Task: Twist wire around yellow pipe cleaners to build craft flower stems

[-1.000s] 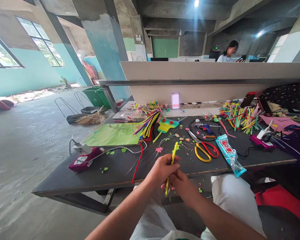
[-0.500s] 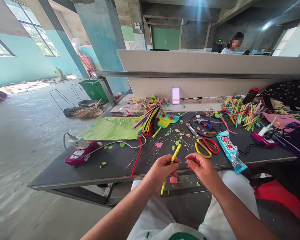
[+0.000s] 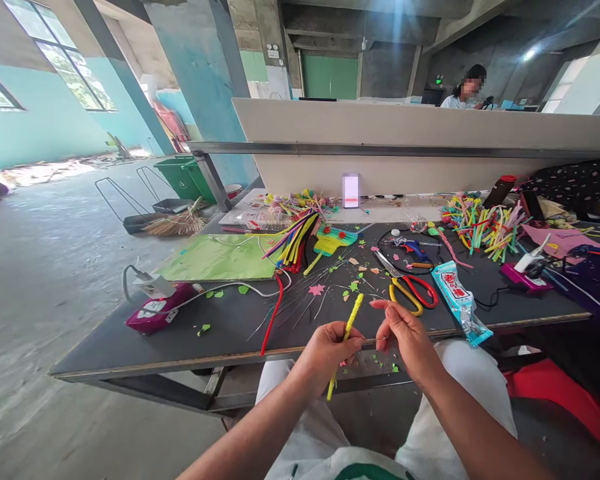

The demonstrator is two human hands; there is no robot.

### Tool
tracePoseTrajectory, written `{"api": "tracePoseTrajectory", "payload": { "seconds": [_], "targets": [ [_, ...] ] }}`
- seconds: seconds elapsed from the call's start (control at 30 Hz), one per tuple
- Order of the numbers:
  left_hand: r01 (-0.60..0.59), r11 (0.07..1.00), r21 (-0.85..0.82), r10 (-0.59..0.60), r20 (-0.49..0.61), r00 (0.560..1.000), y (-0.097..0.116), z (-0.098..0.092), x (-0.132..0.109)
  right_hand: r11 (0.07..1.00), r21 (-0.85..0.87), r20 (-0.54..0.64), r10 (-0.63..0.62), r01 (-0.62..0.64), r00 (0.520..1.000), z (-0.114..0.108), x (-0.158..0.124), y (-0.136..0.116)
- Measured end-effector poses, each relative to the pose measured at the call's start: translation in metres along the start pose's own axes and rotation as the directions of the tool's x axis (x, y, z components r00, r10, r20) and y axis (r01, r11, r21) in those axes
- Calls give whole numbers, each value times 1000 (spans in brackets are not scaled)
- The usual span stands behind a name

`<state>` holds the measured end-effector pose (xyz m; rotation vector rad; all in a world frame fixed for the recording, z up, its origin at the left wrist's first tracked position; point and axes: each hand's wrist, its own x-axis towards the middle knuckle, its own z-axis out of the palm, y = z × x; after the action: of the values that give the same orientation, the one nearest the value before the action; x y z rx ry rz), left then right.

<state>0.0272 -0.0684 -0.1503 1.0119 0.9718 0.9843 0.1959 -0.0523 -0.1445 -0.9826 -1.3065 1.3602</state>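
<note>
My left hand (image 3: 333, 347) is closed around a yellow stick (image 3: 355, 315) that looks wound with fuzzy pipe cleaner. It stands tilted, its thicker top above my fingers and its thin lower end below them. My right hand (image 3: 405, 333) is beside it, a small gap to the right, with thumb and fingers pinched together. A thin line seems to run between the hands; what the right fingertips hold is too small to make out. Scissors (image 3: 405, 293) with yellow and red handles lie beyond my right hand. A red pipe cleaner (image 3: 273, 315) lies left of my left hand.
Pipe-cleaner bundles (image 3: 300, 243) lie on the dark table (image 3: 180, 347), with more (image 3: 485, 223) at the right. Also there are a green sheet (image 3: 220, 259), a blue wrapper (image 3: 457, 300), a glue gun (image 3: 415, 248), purple power blocks (image 3: 155, 313) and a phone (image 3: 351, 191). Behind the partition is a person (image 3: 465, 93).
My right hand has turned and its fingers have drawn into a pinch. My left hand has dropped slightly with the yellow stick.
</note>
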Motion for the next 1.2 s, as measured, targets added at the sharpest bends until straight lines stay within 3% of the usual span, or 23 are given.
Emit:
{"api": "tracePoseTrajectory", "payload": {
  "seconds": [0.1,0.2,0.3,0.43,0.73,0.93,1.2],
  "targets": [
    [-6,1000,-19,7,30,1000,-3,1,-2,998,57,-14,37,-36,999,-1,1,4],
    [3,998,-56,-1,38,999,-6,2,-1,998,-24,22,54,-53,998,-5,3,2],
    [24,995,-97,-22,26,999,-6,3,-1,990,-136,23,-24,27,999,-8,7,-3],
    [54,990,-127,-50,36,998,-6,7,-1,982,-128,16,-140,141,990,-6,12,-10],
    [39,993,-111,-29,95,995,-15,6,1,955,-275,110,-84,112,990,-9,25,-24],
    [-64,986,-156,65,3,998,-16,9,-1,953,-298,122,-12,49,992,-10,27,-24],
    [-15,986,-164,14,-8,1000,-19,18,-1,865,-491,151,-32,103,988,-12,31,-31]
  ]
}}
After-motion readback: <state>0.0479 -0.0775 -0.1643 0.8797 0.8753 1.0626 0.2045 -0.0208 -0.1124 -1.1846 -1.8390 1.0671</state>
